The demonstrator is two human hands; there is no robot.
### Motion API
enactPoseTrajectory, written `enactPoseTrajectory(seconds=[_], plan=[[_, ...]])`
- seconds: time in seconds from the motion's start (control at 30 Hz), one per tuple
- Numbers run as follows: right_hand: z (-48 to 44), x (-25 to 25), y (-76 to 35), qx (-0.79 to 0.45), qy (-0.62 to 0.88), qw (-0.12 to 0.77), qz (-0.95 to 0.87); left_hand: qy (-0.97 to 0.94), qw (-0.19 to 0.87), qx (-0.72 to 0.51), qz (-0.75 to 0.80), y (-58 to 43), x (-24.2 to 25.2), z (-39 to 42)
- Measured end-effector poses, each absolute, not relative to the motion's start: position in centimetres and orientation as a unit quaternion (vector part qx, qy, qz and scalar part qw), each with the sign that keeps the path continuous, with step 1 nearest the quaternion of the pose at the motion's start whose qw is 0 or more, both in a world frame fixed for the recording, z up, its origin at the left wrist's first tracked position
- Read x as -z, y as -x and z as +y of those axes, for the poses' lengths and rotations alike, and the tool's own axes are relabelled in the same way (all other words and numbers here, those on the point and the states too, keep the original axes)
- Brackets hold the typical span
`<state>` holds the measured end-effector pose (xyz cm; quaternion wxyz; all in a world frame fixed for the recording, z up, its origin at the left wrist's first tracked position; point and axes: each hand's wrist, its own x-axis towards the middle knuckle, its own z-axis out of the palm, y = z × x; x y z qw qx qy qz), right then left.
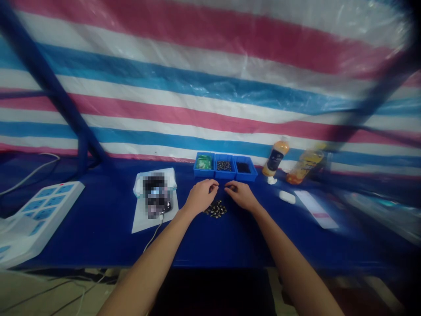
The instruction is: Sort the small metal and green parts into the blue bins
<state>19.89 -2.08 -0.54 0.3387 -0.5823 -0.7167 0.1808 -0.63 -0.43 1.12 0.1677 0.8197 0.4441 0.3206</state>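
My left hand (201,195) is over the blue table, its thumb and fingers curled together in a pinch. Facing it across a small gap is my right hand (244,195), with fingers also bent in and pressed together. Whatever lies between the fingertips of either hand is too small to make out. Just below and between them lies a loose pile of small brass-and-dark metal parts (217,210). Beyond my fingers stand three blue bins in a row: the left bin (196,173) holds something green and white, the middle bin (225,174) small shiny parts, the right bin (247,177) small black parts.
Two drink bottles (275,159) (305,166), a white case (287,197) and a pale flat phone-like slab (316,210) are on the right. Leftward sit a white packet (139,185), a cabled device (168,206) and a large power strip (49,219). Striped sheeting (210,101) hangs behind.
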Motion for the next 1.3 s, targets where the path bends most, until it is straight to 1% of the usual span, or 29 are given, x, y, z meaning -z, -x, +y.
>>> enactPoseTrajectory(seconds=[0.13, 0.33, 0.57, 0.73, 0.83, 0.93, 1.03, 1.2, 1.3], plan=[[-2.5, 0.2, -19.6, -0.178, 0.500, 0.267, -0.804, -0.814, 0.145, -0.305, 0.473, 0.8, -1.0, -0.3], [-2.8, 0.0, -19.6, -0.189, 0.434, 0.234, -0.849, -0.810, 0.151, -0.284, 0.490, 0.8, -1.0, -0.4], [-3.3, -0.4, -18.7, -0.179, 0.422, 0.225, -0.860, -0.805, 0.156, -0.273, 0.503, 0.7, -1.2, -0.6], [-4.0, -1.0, -17.6, -0.120, 0.457, 0.151, -0.868, -0.801, 0.158, -0.274, 0.507, 0.7, -1.2, -0.6], [-4.2, -1.0, -17.5, -0.107, 0.467, 0.130, -0.868, -0.798, 0.161, -0.277, 0.510, 0.7, -1.2, -0.6], [-4.0, -0.8, -17.6, -0.111, 0.469, 0.130, -0.866, -0.799, 0.162, -0.275, 0.510, 0.7, -1.3, -0.7], [-3.6, -0.4, -17.8, -0.124, 0.470, 0.148, -0.861, -0.800, 0.161, -0.271, 0.510, 0.7, -1.3, -0.7], [-3.0, 0.0, -18.1, -0.175, 0.445, 0.198, -0.856, -0.804, 0.164, -0.275, 0.501, 0.8, -1.3, -0.7], [-2.9, -0.1, -18.4, -0.190, 0.458, 0.252, -0.831, -0.803, 0.167, -0.277, 0.501, 0.8, -1.3, -0.7]])
